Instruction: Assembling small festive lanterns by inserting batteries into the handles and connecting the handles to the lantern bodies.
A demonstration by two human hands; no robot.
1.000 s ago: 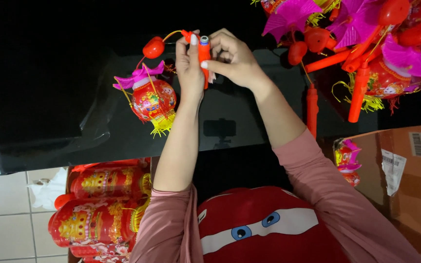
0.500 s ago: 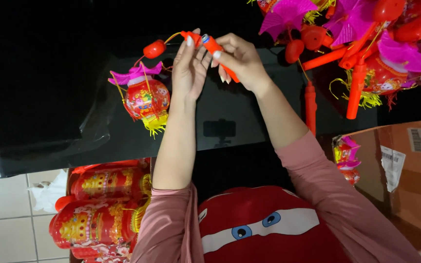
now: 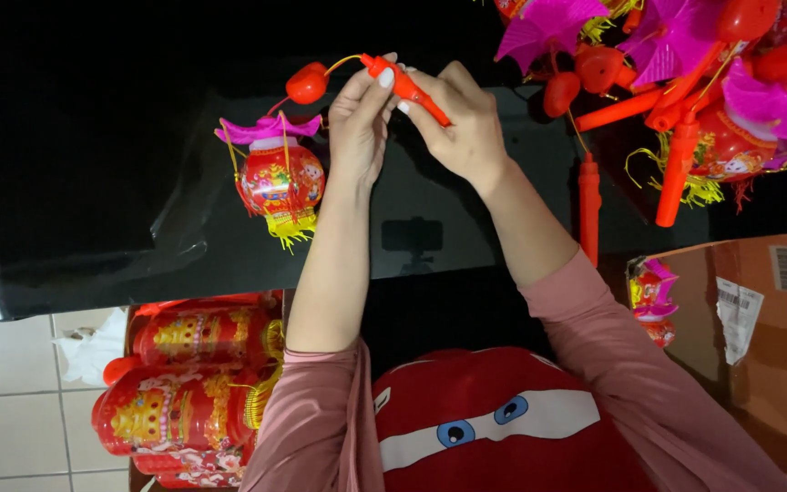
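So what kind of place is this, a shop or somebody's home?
Probably a small home workshop or stall where toy lanterns are put together. A heap of finished lanterns covers the black table, more sit stacked on the tiled floor, and an open cardboard box stands alongside.

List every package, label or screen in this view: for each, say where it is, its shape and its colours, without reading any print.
Cardboard box: lower right, brown, open flap.
Barcode label: box's upper right, small white rectangle, black bars.
Paper label: box's left side, white, crumpled.
Wrapped lanterns: lower left, red-gold cylinders in clear plastic.
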